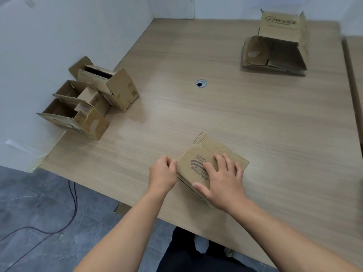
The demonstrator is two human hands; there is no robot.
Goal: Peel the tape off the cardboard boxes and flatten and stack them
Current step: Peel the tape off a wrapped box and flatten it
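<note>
Head view: a small box [210, 152] lies at 6 o'clock on the counter [225, 107], close to the near edge, printed face up and partly squashed. The right hand [222, 179] rests flat on its top with the fingers [225, 160] spread apart, pinning it down. The left hand [163, 173] sits at the box's 9 o'clock edge with its fingers [172, 163] curled together against the thumb. Whether they pinch tape, the card edge or nothing cannot be told, and no tape can be made out.

The box looks light, thin and worn, stiff across its panels but ready to fold along its creases, so it probably slides unless pressed. A torn flap at its 12 o'clock corner suggests that the card rips easily. A good hold is likely a loose tape end at a seam, with the flat hand beside it.

Open boxes [92, 101] wait at 9 o'clock. A stack [275, 59] of flattened ones lies at 1 o'clock.
</note>
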